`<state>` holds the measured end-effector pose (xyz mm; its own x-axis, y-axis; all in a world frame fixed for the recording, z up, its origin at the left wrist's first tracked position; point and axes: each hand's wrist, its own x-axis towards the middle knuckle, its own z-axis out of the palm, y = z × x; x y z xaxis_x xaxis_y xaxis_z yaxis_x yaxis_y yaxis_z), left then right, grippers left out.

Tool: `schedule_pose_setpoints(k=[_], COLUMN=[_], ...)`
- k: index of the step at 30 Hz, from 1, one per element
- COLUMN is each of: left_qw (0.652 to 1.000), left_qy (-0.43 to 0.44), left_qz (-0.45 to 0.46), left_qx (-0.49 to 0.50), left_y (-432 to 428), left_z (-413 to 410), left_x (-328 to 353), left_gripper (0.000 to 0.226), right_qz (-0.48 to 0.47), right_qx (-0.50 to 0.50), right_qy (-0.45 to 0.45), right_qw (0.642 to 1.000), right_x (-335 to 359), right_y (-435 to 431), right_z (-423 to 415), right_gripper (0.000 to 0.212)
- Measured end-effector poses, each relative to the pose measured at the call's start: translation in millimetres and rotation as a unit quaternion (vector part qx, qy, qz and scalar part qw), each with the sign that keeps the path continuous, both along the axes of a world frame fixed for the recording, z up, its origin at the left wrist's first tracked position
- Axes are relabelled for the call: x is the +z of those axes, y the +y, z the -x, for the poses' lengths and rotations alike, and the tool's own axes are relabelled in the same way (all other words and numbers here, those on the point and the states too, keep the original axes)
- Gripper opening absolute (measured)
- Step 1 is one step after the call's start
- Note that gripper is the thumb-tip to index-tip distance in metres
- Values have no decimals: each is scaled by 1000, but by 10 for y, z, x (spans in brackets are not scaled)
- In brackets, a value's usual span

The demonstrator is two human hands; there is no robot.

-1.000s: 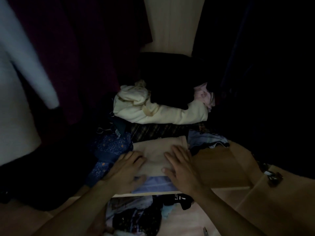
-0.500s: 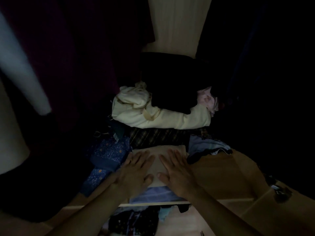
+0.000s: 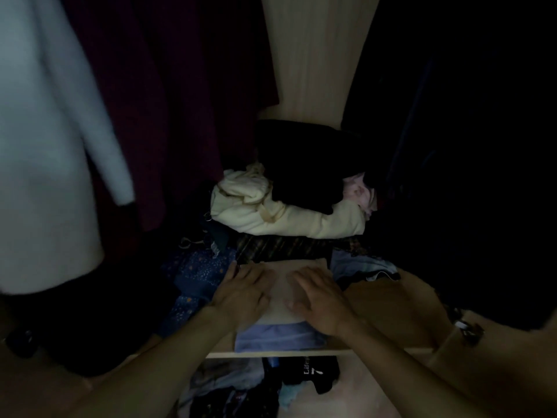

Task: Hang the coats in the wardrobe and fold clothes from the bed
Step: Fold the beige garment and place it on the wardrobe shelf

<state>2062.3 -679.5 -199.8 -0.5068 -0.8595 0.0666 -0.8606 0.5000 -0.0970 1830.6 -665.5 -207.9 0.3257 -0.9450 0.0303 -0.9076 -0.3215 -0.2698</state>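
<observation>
Pressing flat on a folded beige garment (image 3: 281,292), palms down, fingers spread and holding nothing: left hand (image 3: 244,292) on its left half, right hand (image 3: 321,300) on its right half, close together but apart. Lay atop a folded pale blue cloth (image 3: 278,336), which reached the front edge of the wardrobe shelf (image 3: 388,309). Touched on its left side by a dark blue patterned fabric (image 3: 197,271); behind it, toward the back of the shelf, a dark striped piece (image 3: 283,247), then a cream bundle (image 3: 289,218) with a black garment (image 3: 304,167) piled on top and a bit of pink cloth (image 3: 358,191) at its right end. Hung above the shelf's left side: a white coat (image 3: 45,164) and, beside it, a dark maroon coat (image 3: 168,98). Hung on the right: dark clothing (image 3: 467,146), too dim to make out. Below the shelf's front edge, a jumble of clothes, among them a black item with white lettering (image 3: 310,372).
</observation>
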Motion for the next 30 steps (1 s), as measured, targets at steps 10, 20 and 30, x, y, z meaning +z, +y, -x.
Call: schedule_pose_setpoints(k=[10,20,30], left_qw=[998,994,991], left_qy=[26,63,101], left_qz=[37,72,91], left_qx=[46,61,-14], left_y=[800,1456,2485], left_z=[44,118,135], left_x=[247,685,896], left_gripper=[62,62,67], right_qz=[83,146,209], right_qx=[-11,-25,-105], right_qy=[-50,-37,1], right_qw=[995,988,972], right_x=[209,600,907], right_y=[633,1401,2634], right_z=[73,95,79], right_gripper=[70,69,65])
